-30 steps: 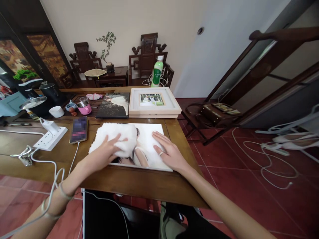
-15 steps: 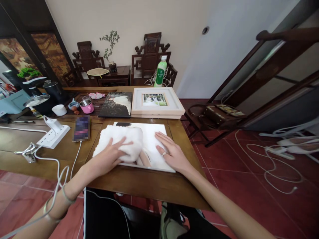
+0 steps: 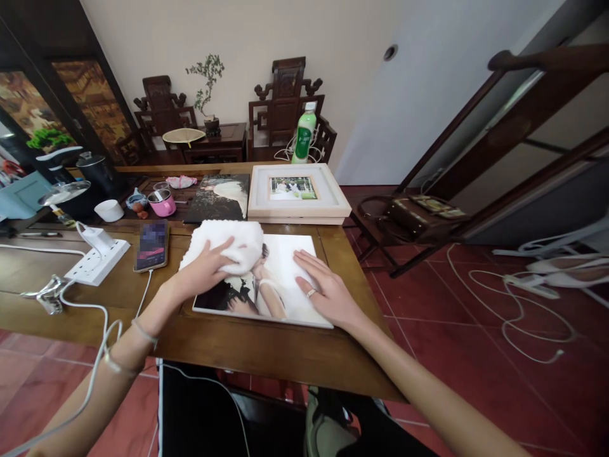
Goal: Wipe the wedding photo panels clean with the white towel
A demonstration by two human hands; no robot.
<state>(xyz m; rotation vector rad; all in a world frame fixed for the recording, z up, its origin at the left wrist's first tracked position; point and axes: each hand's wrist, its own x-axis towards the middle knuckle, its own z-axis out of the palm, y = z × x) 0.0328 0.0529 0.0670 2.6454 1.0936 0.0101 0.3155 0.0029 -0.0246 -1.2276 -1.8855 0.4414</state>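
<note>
One white cloth (image 3: 248,236) under left fingers (image 3: 225,247)

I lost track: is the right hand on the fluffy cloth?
No, the right hand rests on the photo panel, apart from the fluffy cloth.

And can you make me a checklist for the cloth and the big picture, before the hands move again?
1. Left hand on the white cloth: ok, fingers spread over it.
2. Right hand on the picture panel: ok, resting near its right edge.
3. Panel lying flat on the table: ok, it looks flat.
4. Phone apart from the cloth: ok, there's a gap.
5. Whole picture uncovered: not ok, the cloth hides its upper left.
6. Cloth's underside clean: cannot tell, it's hidden.
</note>
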